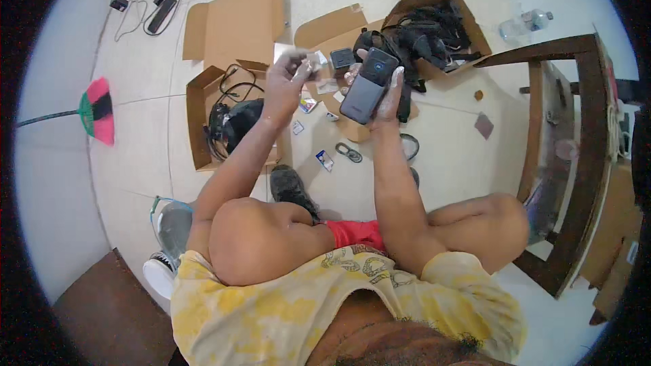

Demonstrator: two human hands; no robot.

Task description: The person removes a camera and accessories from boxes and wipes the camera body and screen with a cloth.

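Note:
My right hand [388, 103] holds up a dark grey smartphone [369, 88], thumb along its right edge and fingertips showing at its left side. A round blue-tinted spot sits near the phone's upper end. To the left of it, my left hand [293, 71] is raised with its fingers curled together, partly smeared by motion. Something pale shows at those fingertips, too blurred to name. Below the hands, a coiled dark cable [348, 152] and a small blue-and-white card [324, 160] lie on the tiles. A small black square case [342, 58] rests on cardboard beyond.
An open cardboard box [198, 122] with black cables stands at left, another [475, 30] with black straps and gear at far right. A plastic bottle [525, 24] lies behind the dark wooden frame [576, 163]. A power strip [161, 15] is at far left.

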